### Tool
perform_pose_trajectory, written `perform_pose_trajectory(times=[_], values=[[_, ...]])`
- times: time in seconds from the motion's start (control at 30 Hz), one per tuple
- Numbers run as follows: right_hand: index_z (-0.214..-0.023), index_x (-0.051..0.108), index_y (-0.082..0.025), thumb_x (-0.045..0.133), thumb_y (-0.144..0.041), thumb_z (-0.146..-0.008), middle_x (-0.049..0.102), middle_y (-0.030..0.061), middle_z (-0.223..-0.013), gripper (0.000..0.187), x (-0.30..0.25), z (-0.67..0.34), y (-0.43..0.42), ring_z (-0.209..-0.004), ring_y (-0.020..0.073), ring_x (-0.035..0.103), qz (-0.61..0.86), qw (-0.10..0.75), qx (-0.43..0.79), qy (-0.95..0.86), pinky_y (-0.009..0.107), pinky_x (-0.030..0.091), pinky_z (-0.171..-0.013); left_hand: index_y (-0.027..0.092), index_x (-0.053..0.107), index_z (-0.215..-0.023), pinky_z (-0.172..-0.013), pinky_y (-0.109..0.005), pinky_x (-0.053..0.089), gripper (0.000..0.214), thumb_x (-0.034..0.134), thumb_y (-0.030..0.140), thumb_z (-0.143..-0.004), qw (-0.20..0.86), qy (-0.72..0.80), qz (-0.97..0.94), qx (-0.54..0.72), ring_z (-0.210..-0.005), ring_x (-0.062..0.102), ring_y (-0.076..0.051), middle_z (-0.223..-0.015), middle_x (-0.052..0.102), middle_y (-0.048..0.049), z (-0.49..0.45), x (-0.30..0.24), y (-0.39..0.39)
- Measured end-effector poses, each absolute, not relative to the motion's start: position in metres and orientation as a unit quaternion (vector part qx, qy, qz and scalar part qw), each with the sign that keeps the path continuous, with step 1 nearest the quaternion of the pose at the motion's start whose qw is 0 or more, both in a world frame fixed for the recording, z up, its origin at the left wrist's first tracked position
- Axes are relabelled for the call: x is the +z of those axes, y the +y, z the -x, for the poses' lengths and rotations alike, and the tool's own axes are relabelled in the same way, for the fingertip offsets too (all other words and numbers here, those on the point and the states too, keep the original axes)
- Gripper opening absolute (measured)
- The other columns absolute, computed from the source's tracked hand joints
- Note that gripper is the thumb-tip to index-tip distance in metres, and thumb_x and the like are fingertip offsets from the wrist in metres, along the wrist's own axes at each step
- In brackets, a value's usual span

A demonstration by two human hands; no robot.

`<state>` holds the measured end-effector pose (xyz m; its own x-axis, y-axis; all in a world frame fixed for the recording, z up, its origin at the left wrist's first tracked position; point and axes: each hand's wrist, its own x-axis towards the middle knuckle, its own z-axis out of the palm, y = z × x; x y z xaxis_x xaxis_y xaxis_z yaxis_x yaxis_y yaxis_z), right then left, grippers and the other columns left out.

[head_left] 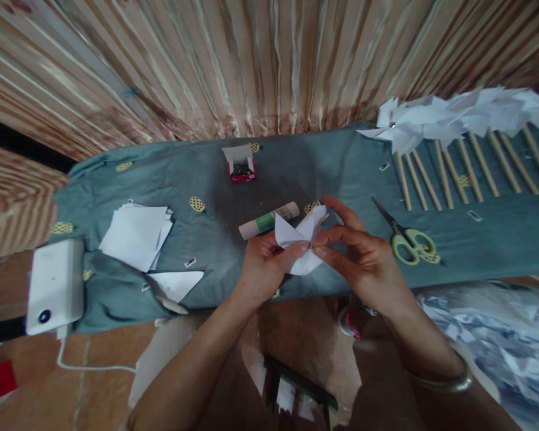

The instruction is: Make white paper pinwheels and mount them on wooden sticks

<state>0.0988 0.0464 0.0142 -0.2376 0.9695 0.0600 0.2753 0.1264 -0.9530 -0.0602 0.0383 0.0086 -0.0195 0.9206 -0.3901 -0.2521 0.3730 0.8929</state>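
Paper, white and bent into pointed vanes (314, 221), seen in the head view over a grey-green, pineapple-printed cloth surface (332, 164), near mid-length of the front edge. Gripped there by the left hand (267, 266), thumb pressed near its middle, and pinched close by between thumb and forefinger of the right hand (363, 263); anything between the fingertips too small to make out. Apparently finished: a row of white paper pinwheels (431, 126) on pale round wooden sticks (471, 161), overlapping along the back edge toward the right corner. Only partly shaped, by the look of it: the piece in hand. Seemingly left: a stack of flat white paper sheets (137, 233) near the left end, plus a loose white triangular paper piece (179, 282) by the front edge. Toward the back edge, a small red-and-white cardboard box (243, 178), lid up, holding small dark pieces (241, 169), perhaps pins. Below the front edge at right, a crumpled translucent plastic bag (498, 341), contents too blurred to tell. Just beyond the hands, a white-and-green cylindrical tube (266, 222); to their right, green-handled metal scissors (401, 230).
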Motion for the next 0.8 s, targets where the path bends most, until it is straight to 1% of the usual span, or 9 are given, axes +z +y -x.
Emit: perform_pose_trajectory(times=[0.07,0.23,0.4,0.5,0.6,0.7,0.8], values=[[-0.080,0.065,-0.024,0.063,-0.027,-0.082,0.044,0.0034,-0.144,0.004,0.0137,-0.0995,0.0463,-0.132,0.0270,0.043,0.480,0.388,0.457,-0.641,0.044,0.036,-0.108,0.020,0.074,-0.067,-0.059,-0.025,0.047,0.010,0.078,0.028,-0.062,0.630,0.538,-0.310,0.467,-0.060,0.060,-0.013,-0.066,0.071,-0.0005,0.0602,0.0083,0.0382],[-0.080,0.065,-0.024,0.063,-0.027,-0.082,0.042,0.0034,-0.146,0.004,0.0138,-0.1009,0.0464,-0.132,0.0272,0.043,0.479,0.383,0.472,-0.633,0.046,0.035,-0.109,0.019,0.075,-0.068,-0.059,-0.025,0.047,0.012,0.078,0.028,-0.061,0.631,0.541,-0.310,0.463,-0.060,0.060,-0.014,-0.067,0.071,-0.0011,0.0606,0.0086,0.0377],[-0.081,0.065,-0.025,0.063,-0.029,-0.083,0.043,0.0024,-0.146,0.005,0.0149,-0.1019,0.0466,-0.129,0.0276,0.046,0.477,0.370,0.475,-0.640,0.047,0.039,-0.105,0.018,0.074,-0.067,-0.058,-0.024,0.046,0.012,0.078,0.028,-0.061,0.635,0.534,-0.316,0.460,-0.060,0.059,-0.013,-0.066,0.071,-0.0014,0.0618,0.0078,0.0376],[-0.082,0.065,-0.026,0.062,-0.030,-0.083,0.043,0.0021,-0.145,0.005,0.0151,-0.1024,0.0468,-0.130,0.0280,0.045,0.474,0.365,0.491,-0.633,0.048,0.039,-0.106,0.018,0.074,-0.067,-0.058,-0.025,0.045,0.013,0.077,0.029,-0.061,0.635,0.537,-0.318,0.455,-0.060,0.059,-0.014,-0.066,0.071,-0.0016,0.0622,0.0077,0.0378],[-0.080,0.065,-0.026,0.063,-0.034,-0.083,0.044,0.0016,-0.144,0.008,0.0155,-0.1027,0.0471,-0.132,0.0273,0.042,0.474,0.362,0.495,-0.632,0.046,0.038,-0.107,0.018,0.073,-0.067,-0.058,-0.025,0.045,0.014,0.077,0.029,-0.061,0.637,0.536,-0.319,0.453,-0.059,0.059,-0.014,-0.066,0.070,-0.0013,0.0623,0.0078,0.0383],[-0.080,0.064,-0.026,0.063,-0.037,-0.083,0.044,0.0013,-0.144,0.012,0.0161,-0.1027,0.0474,-0.131,0.0266,0.045,0.471,0.360,0.500,-0.632,0.044,0.042,-0.104,0.017,0.073,-0.067,-0.057,-0.024,0.045,0.014,0.077,0.029,-0.061,0.637,0.534,-0.325,0.452,-0.059,0.059,-0.013,-0.065,0.070,-0.0012,0.0623,0.0076,0.0388],[-0.080,0.065,-0.026,0.063,-0.036,-0.083,0.044,0.0016,-0.144,0.011,0.0164,-0.1026,0.0478,-0.130,0.0275,0.045,0.464,0.361,0.503,-0.633,0.045,0.044,-0.101,0.017,0.073,-0.067,-0.056,-0.024,0.044,0.013,0.077,0.029,-0.061,0.634,0.533,-0.331,0.452,-0.058,0.058,-0.013,-0.064,0.070,-0.0013,0.0622,0.0073,0.0389]])
